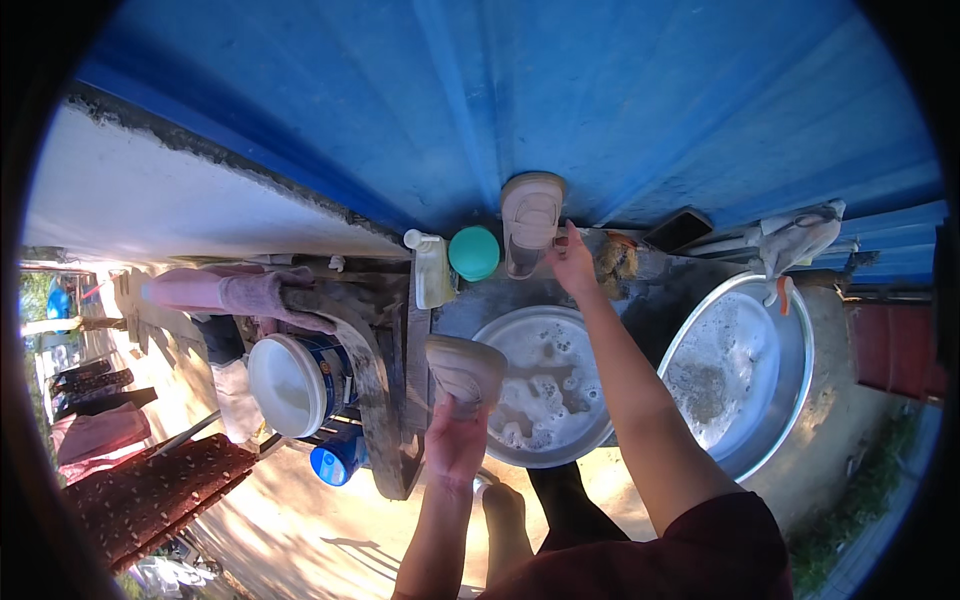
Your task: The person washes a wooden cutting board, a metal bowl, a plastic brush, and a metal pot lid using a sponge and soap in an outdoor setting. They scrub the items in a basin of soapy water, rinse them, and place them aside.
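My left hand (456, 444) grips a pale pinkish shoe (466, 366) from below, beside the left rim of a metal basin (551, 456) of sudsy water. A matching shoe (534, 210) stands upright, leaning against the blue corrugated wall (337, 112) behind the ledge. Close by that shoe's right edge is my right hand (574, 264), fingers apart; whether a fingertip touches the shoe is unclear. My right forearm crosses over the right side of the basin.
Right of the basin sits a larger metal tub (801, 375) of foamy water. Along the ledge are a teal round container (474, 253), a pump bottle (430, 279), a bristle brush (618, 262) and a dark phone-like slab (679, 229). A white-lidded bucket (285, 386) stands left.
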{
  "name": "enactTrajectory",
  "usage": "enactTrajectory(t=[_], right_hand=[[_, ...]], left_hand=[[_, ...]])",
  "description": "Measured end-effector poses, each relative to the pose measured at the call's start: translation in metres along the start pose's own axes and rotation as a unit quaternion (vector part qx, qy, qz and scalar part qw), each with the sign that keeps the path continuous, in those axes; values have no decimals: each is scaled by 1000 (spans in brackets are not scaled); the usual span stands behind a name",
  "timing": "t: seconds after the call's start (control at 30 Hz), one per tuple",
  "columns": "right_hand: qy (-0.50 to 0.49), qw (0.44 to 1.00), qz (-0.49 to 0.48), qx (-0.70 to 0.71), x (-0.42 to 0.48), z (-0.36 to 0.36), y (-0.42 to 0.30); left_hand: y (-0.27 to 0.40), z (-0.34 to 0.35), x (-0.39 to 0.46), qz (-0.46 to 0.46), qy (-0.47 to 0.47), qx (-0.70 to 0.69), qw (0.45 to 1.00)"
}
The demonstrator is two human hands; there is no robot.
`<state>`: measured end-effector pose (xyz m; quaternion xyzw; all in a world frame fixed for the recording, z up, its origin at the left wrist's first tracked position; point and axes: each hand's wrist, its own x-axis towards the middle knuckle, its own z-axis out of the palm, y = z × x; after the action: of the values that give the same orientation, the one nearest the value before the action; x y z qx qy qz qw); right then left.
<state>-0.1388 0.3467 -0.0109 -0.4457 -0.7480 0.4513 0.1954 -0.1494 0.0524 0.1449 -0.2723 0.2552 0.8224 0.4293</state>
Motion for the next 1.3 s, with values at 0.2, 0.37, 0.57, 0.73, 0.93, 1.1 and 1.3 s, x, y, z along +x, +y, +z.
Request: enactTrajectory(t=[0.2,0.37,0.57,0.73,0.93,1.1,1.3], right_hand=[[-38,948,160,274,-104,-75,8],[-50,935,200,288,-196,-122,4],[-62,928,226,290,-252,-140,12],[-45,915,250,313,-271,-143,25],[-48,914,262,306,-277,-149,36],[-59,914,270,296,-279,-145,34],[-95,913,260,301,-275,-127,27]], left_hand=[[-58,60,40,-63,-69,28,995],[-108,108,101,-76,-121,-14,990],[-145,112,189,-84,-42,-63,994],[-167,90,238,-30,-40,-82,995],[-178,87,248,-15,-15,-71,997],[-171,78,242,-13,-39,-42,998],[-146,50,202,-21,1,83,996]])
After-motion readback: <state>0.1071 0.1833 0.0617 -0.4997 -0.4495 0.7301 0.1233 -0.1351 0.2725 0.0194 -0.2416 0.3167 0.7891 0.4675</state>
